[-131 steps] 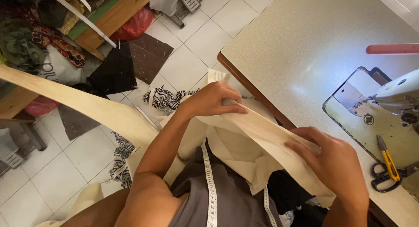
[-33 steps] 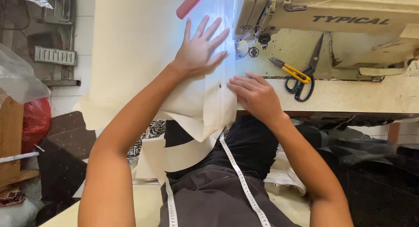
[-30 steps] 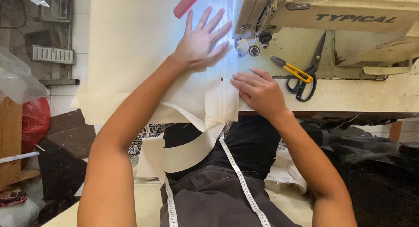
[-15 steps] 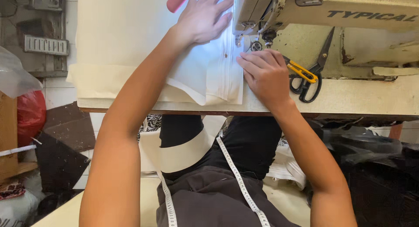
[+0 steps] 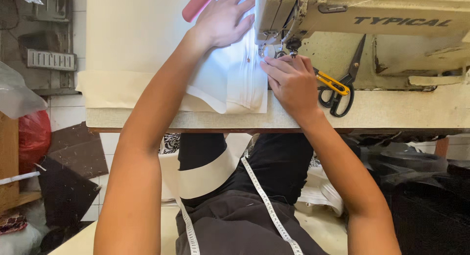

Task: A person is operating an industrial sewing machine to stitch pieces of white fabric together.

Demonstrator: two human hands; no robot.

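Since half a second earlier, both hands had advanced the cream fabric (image 5: 230, 83) further toward the needle area of the sewing machine (image 5: 362, 20), and the view had drawn slightly closer to the table. At the moment inspected, the left hand (image 5: 223, 20) lay flat on the fabric with fingers spread apart, palm down, pressing the cloth against the table (image 5: 391, 110) just left of the machine head. The right hand (image 5: 291, 83) rested on the folded edge of the fabric directly in front of the presser foot (image 5: 267, 49), fingers held together and extended, fingertips touching the cloth at the foot; it gripped nothing. The fabric lay folded in several layers on the table, its near edge close to the table's front rim, with a wider pale sheet spread beneath it to the left. A red, rod-like object (image 5: 198, 6) lay on the pale sheet just beside the left hand's wrist. Black-handled scissors (image 5: 345, 81) and a yellow-handled thread snip (image 5: 333, 82) lay on the machine bed just right of the right hand, touching each other. A white measuring tape (image 5: 267, 201) hung across the person's dark lap, and a cream strap (image 5: 205, 174) crossed the left thigh.
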